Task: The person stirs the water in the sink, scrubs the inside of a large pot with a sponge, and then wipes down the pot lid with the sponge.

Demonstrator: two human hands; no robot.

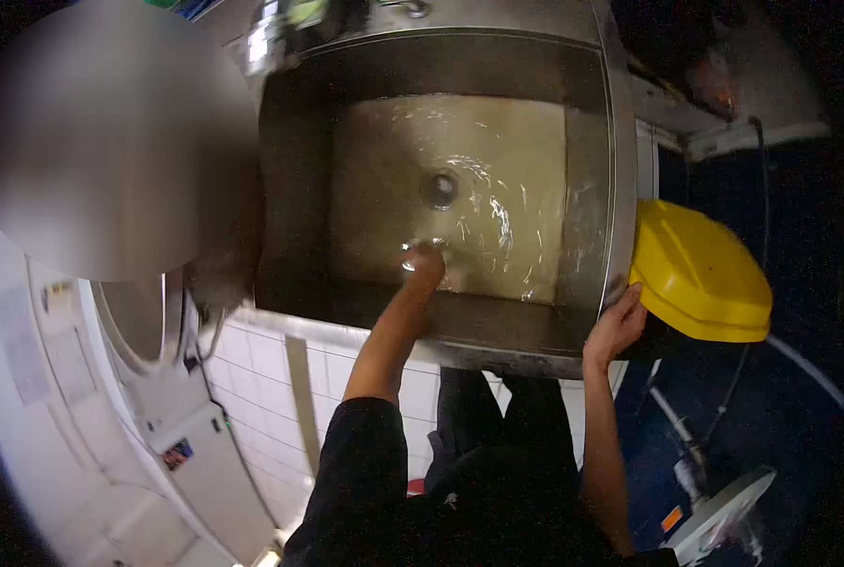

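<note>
A deep metal sink [587,189] holds cloudy, rippling water, with a round drain [443,189] visible near its middle. My left hand [426,265] reaches into the water below the drain; its fingers are blurred and partly hidden by the water and glare. Outside the sink's right rim, my right hand [617,326] grips the near edge of a yellow plastic container [701,274], which is tilted.
A blurred shape covers the upper left. The faucet base [408,8] stands at the sink's back edge. A white appliance [190,454] is at lower left, beside a tiled floor [261,364]. A pale round object [729,515] lies at lower right.
</note>
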